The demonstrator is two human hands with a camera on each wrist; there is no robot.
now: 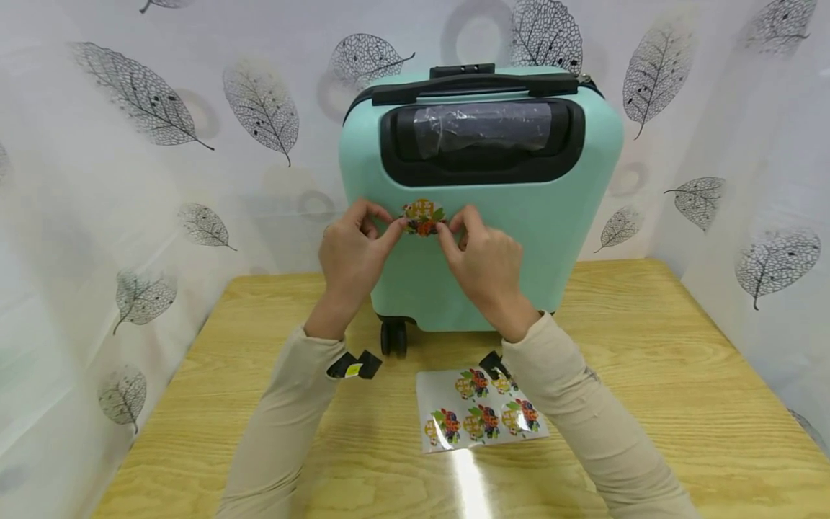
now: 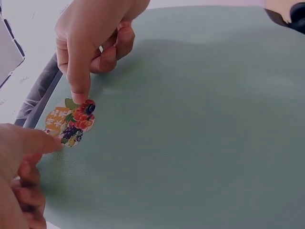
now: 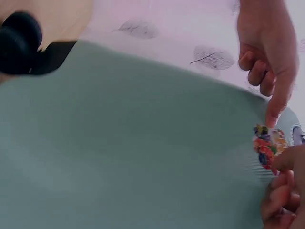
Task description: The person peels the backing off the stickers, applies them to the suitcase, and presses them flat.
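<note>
Suitcase [image 1: 545, 231], qty 1: mint hard shell, rounded corners, blk trim; upright on wood-grain table [image 1: 648, 360]. Telescopic handle [image 1: 483, 130] recessed up top, blk, wrapped in crinkly clear plastic. Wheels [image 1: 393, 337]: blk, rounded.

Fruit sticker [image 1: 423, 218], qty 1: glossy, irregular outline, fruit print w/ orange panel; at upper part of shell, below handle recess. Full adhesion: can't tell.

L hand [image 1: 353, 256] & R hand [image 1: 486, 259]: apart, one per side, each pinching an edge of sticker betw. thumb & forefinger; other fingers curled.

Sticker sheet [image 1: 437, 393], qty 1: shiny wht rectangle, approx. 5 prints visible, flat on table near R sleeve [image 1: 570, 367].

Backdrop [image 1: 272, 216]: wht w/ skeleton-leaf print.

View diffs: sheet in head view only; L wrist view shows fine shell grain & wht characters on orange panel, too small in head view.
</note>
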